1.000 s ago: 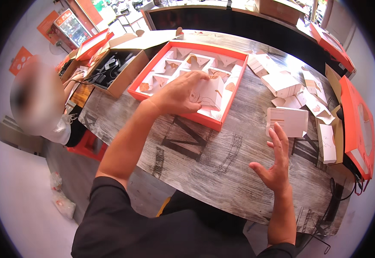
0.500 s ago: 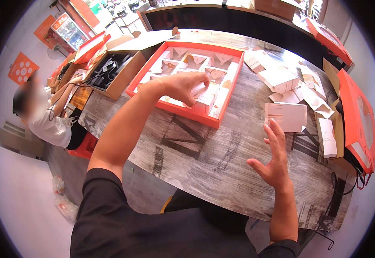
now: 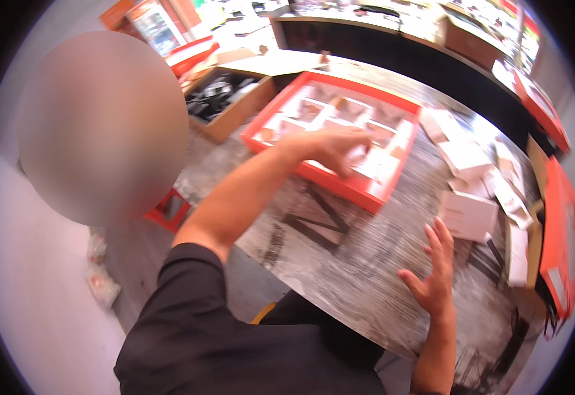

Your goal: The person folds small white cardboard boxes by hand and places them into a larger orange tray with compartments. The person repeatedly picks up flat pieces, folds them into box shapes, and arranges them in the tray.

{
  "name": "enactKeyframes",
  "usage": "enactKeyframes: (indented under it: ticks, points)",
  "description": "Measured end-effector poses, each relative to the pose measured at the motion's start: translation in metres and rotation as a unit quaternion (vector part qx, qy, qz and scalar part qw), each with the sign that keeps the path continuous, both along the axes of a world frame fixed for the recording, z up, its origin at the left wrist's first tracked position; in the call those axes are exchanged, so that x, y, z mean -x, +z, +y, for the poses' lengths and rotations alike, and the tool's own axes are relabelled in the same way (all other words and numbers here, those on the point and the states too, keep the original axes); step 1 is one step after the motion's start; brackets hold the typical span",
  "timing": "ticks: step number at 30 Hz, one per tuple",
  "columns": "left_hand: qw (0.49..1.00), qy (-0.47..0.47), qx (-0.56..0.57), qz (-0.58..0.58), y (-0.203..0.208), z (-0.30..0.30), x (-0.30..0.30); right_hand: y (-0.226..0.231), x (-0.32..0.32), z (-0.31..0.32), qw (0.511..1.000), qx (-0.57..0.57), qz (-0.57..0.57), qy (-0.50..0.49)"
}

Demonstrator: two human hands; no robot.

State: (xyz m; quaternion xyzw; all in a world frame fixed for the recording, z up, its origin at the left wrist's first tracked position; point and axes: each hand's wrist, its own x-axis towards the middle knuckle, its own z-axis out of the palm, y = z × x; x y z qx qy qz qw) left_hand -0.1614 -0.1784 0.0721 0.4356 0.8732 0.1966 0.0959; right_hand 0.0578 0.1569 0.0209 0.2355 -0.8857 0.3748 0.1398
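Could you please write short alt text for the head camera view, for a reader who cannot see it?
A person's left hand reaches into a red-rimmed tray of white compartments on a worn grey table, while the right hand hovers open near small white boxes.

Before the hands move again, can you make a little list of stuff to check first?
1. Left hand is over the red divided tray: ok.
2. Left fingers grip something: cannot tell, blurred.
3. Right hand is open and empty above the table: ok.
4. White box is close to the right hand: ok.
5. Tray sits fully on the table: ok.
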Motion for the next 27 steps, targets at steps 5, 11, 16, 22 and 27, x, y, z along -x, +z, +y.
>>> enactKeyframes:
  ticks: [5,11,16,22,27]
  points:
    - [1.0,0.019,0.003,0.003,0.007,0.005,-0.011,-0.002,-0.005,-0.006,0.998,0.066,-0.011,-0.008]
    - [1.0,0.004,-0.01,-0.007,0.014,0.007,-0.041,-0.006,-0.004,-0.009,0.997,0.069,-0.043,-0.016]
    - [1.0,-0.015,-0.006,-0.009,0.015,0.016,-0.053,0.004,0.0,-0.033,0.997,-0.05,0.046,0.035]
    - [1.0,-0.012,0.01,-0.002,0.02,0.017,-0.052,0.007,0.002,-0.065,0.988,-0.122,0.032,0.09]
    - [0.999,-0.018,0.027,0.036,0.023,0.016,-0.051,0.009,0.004,-0.067,0.989,-0.108,0.004,0.098]
